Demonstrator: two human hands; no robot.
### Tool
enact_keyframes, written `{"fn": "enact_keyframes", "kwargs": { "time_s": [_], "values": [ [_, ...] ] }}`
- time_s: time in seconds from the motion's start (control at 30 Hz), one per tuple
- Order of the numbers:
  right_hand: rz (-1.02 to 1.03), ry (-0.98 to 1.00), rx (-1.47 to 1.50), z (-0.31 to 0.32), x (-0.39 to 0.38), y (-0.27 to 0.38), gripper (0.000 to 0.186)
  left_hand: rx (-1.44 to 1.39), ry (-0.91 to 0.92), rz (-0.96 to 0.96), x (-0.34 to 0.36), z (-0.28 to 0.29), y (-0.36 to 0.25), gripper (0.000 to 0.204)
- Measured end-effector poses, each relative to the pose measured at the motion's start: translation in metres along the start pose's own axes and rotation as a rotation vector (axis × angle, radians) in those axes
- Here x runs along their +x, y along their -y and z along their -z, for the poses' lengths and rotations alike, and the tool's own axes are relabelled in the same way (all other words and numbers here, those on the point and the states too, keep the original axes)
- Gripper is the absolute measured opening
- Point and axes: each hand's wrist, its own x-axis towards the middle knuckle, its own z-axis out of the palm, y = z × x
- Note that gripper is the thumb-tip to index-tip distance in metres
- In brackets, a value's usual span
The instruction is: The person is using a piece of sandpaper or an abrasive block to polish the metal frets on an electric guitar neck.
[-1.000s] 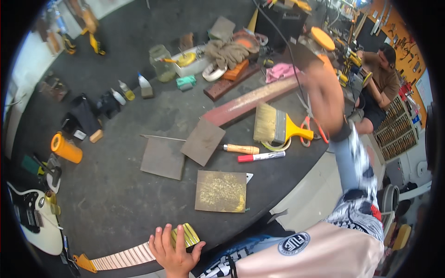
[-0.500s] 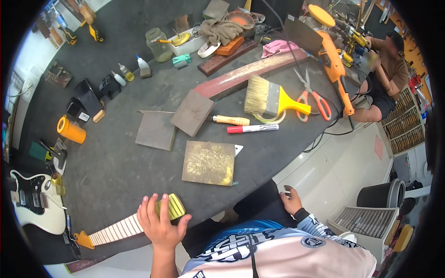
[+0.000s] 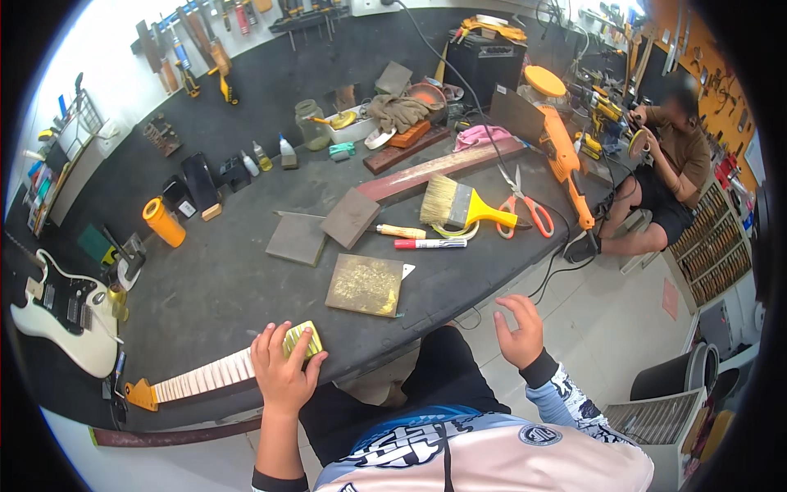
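Guitar neck (image 3: 205, 378), beneath spread left grip (image 3: 287, 373), right grip (image 3: 520, 338) well apart, also spread

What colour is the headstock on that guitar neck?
The headstock is orange-yellow; the head view shows it best.

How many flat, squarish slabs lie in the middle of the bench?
3: a grey slab at left, a brownish slab just right of it, and a yellow-speckled slab lower in the picture. More could be hidden.

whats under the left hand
The left hand rests over part of a pale guitar neck and a yellow-green striped piece. Whether these two join cannot be seen, because the hand covers that spot.
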Motion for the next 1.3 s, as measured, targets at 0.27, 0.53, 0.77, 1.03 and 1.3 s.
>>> {"fn": "enact_keyframes", "kwargs": {
  "time_s": [0.27,0.53,0.77,1.03,1.3],
  "values": [
    [-0.198,-0.004,-0.038,-0.043,-0.086,-0.087,0.019,-0.033,-0.026,-0.061,-0.006,-0.004,0.004,0.048],
    [-1.145,0.731,-0.679,-0.035,-0.397,-0.382,0.037,0.129,0.055,-0.067,0.000,-0.037,0.002,0.067],
    [-1.591,0.990,-0.470,-0.085,-0.551,-0.385,0.039,0.200,0.279,-0.188,-0.007,-0.028,-0.009,0.065],
    [-1.469,0.992,-0.184,-0.215,-0.400,-0.401,0.041,0.442,0.426,-0.419,0.030,-0.048,-0.039,0.070],
    [-1.707,0.923,-0.068,-0.278,-0.402,-0.431,0.054,0.429,0.319,-0.416,0.047,-0.077,-0.031,0.069]
  ]
}}
